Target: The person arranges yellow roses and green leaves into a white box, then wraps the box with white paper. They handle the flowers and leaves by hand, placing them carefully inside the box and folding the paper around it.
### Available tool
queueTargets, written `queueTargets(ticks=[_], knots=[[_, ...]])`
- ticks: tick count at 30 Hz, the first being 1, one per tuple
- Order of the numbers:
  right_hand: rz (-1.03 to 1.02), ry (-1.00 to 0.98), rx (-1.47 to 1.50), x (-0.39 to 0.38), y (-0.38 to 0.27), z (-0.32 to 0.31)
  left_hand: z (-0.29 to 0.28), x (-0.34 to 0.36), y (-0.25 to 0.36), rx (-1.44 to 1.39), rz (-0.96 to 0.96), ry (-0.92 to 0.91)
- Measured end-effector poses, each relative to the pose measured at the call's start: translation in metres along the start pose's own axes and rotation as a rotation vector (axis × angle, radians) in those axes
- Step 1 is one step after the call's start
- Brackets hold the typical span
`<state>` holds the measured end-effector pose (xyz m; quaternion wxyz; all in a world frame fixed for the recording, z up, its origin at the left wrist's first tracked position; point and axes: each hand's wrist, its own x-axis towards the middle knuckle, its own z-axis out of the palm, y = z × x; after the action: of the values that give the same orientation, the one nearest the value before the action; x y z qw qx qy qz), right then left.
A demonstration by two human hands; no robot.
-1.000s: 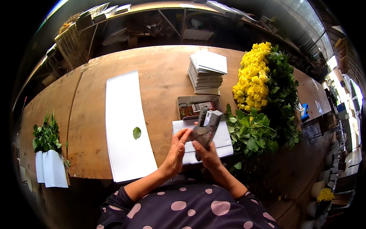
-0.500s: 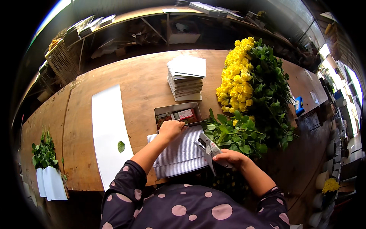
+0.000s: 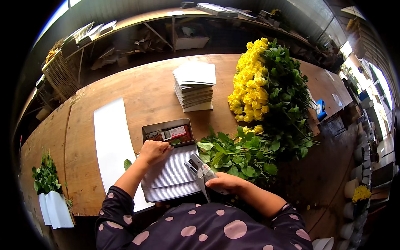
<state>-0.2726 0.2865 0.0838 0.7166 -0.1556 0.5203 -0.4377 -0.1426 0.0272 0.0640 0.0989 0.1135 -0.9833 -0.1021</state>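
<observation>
My left hand is closed over the near rim of a small open metal box. Inside the box lie a red-and-white packet and other small items I cannot make out. Against the box's near side is a stack of white corrugated cardboard sheets. In my right hand is a grey plier stapler, its jaws apart over the right edge of the sheets. The fingers wrap round its handles.
Yellow roses with leafy stems lie piled at the right, loose green stems nearer. Behind the box stands a stack of cards. A long white sheet lies at left, beyond it a wrapped green bunch at the table's edge.
The metal box and the corrugated sheets have shifted left and nearer with my left hand. My right hand has moved left too, still holding the stapler. The view has shifted slightly.
</observation>
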Motion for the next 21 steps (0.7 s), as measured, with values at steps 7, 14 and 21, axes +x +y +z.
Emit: queueTargets(ticks=[7,14,21], knots=[[0.043,0.085,0.019,-0.016,0.005,-0.016,-0.018,-0.013,-0.021,0.002,-0.005,-0.064],[-0.178,0.083,-1.016,-0.048,-0.082,-0.019,-0.042,-0.007,-0.016,-0.048,-0.078,-0.271],[-0.036,0.544,-2.13,0.014,-0.103,-0.069,-0.018,0.072,0.047,-0.128,-0.074,-0.587]])
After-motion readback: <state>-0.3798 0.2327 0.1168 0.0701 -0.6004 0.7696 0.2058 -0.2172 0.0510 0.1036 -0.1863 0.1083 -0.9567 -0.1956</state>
